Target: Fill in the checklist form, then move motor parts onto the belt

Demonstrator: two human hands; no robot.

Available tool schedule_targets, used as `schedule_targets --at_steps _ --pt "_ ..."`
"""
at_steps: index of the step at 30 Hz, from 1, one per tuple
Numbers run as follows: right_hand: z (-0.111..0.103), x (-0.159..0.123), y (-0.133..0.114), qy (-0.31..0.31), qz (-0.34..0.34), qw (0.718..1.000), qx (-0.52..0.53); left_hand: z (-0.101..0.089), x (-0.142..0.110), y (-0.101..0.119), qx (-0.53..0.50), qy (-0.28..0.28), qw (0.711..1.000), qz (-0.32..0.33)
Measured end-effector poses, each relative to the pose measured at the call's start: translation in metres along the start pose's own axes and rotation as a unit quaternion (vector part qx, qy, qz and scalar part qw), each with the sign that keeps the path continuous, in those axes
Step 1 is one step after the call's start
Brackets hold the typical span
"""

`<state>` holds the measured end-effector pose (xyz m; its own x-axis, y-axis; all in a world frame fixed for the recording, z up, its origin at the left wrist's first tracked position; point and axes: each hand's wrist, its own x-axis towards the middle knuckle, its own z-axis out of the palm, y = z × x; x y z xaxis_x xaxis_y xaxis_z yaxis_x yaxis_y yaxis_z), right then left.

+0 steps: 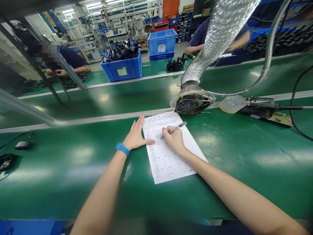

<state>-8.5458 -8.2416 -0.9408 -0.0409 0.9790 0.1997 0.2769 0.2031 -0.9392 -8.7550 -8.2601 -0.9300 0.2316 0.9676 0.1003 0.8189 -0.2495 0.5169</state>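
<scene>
- Paper (163, 158) on the surface (73, 182), beneath the right hand (174, 140) and the left hand's (136, 135) thumb.
- Pen (179, 127) in the right hand.
- Duct mouth (193, 106) just beyond the right hand.
- Tub (232, 105) beyond and right of both hands.
- Bin (123, 70) holding parts (124, 49), well beyond the left hand.

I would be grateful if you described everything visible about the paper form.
The white paper form is printed with a table of rows and columns, its small text unreadable. It lies flat and slightly skewed on the green worktop. The left hand has its thumb over the left edge; the right hand holds a pen over it.
</scene>
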Motion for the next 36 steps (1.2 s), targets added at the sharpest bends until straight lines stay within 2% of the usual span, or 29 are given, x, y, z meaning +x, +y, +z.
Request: schedule_targets --at_steps 12,16,19,26,36 --pt "-0.001 0.003 0.0 -0.016 0.033 0.999 0.024 0.002 -0.003 -0.005 -0.017 0.046 0.999 0.013" --pt "-0.01 0.003 0.002 -0.049 0.041 0.998 0.021 0.004 -0.004 -0.005 -0.017 0.067 0.998 -0.003" --pt "-0.021 0.003 0.008 -0.057 0.047 0.997 0.008 0.007 -0.004 -0.007 -0.008 0.077 0.997 0.01" --pt "-0.046 -0.008 0.02 -0.022 0.063 0.997 -0.025 0.014 -0.001 -0.012 -0.007 0.098 0.995 0.012" --pt "-0.07 -0.036 0.02 0.021 0.076 0.997 -0.01 0.013 -0.006 -0.005 -0.003 0.108 0.994 -0.006"
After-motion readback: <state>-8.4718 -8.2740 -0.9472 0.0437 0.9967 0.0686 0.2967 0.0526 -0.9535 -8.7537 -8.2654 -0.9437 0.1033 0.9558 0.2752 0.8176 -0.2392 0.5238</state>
